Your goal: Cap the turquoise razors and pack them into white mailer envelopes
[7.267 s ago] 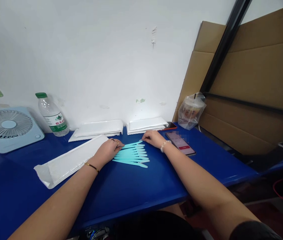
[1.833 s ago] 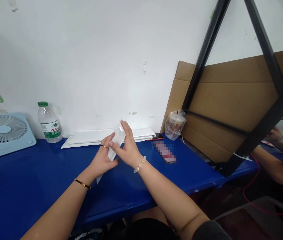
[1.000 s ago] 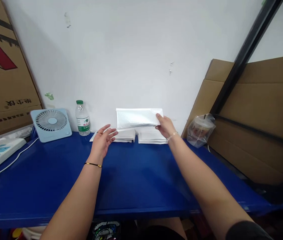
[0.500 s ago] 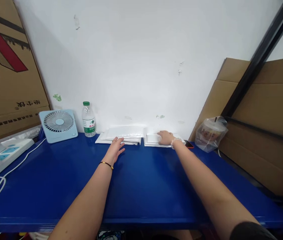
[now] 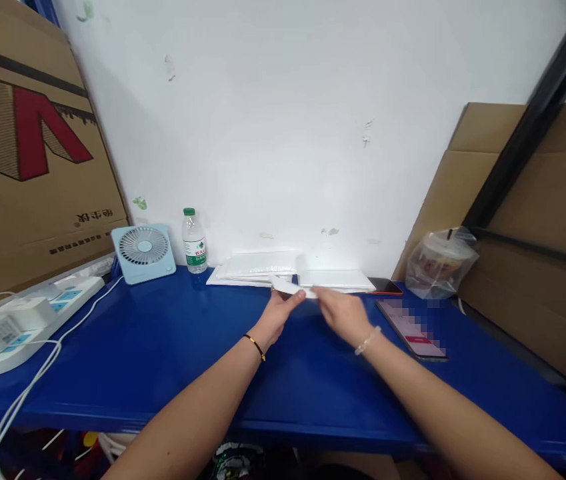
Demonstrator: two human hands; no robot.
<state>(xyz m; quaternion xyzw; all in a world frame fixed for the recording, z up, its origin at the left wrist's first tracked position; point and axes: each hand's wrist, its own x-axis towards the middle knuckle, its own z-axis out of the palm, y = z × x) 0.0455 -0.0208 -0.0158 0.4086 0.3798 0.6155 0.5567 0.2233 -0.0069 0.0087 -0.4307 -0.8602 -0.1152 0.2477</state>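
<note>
Between my two hands is a thin white flat piece (image 5: 287, 287), held a little above the table and slightly tilted; its exact kind cannot be made out. My left hand (image 5: 277, 313) grips it from below with the thumb on top. The fingers of my right hand (image 5: 345, 313) are closed on its right end. Behind it, against the wall, lies a left stack of white padded envelopes (image 5: 257, 262). Beside that is a right stack of flat white pieces (image 5: 337, 279), partly hidden by my right hand.
On the blue table (image 5: 173, 360) stand a light blue fan (image 5: 144, 253), a water bottle (image 5: 194, 243) and a white power strip (image 5: 27, 320) with cables. To the right are two phones (image 5: 413, 330) (image 5: 387, 287), a bagged drink cup (image 5: 440, 263) and cardboard (image 5: 537, 280).
My right hand has lifted off the right stack and moved toward the middle. My left hand has come right, and both now hold the white piece. A second phone shows at right.
</note>
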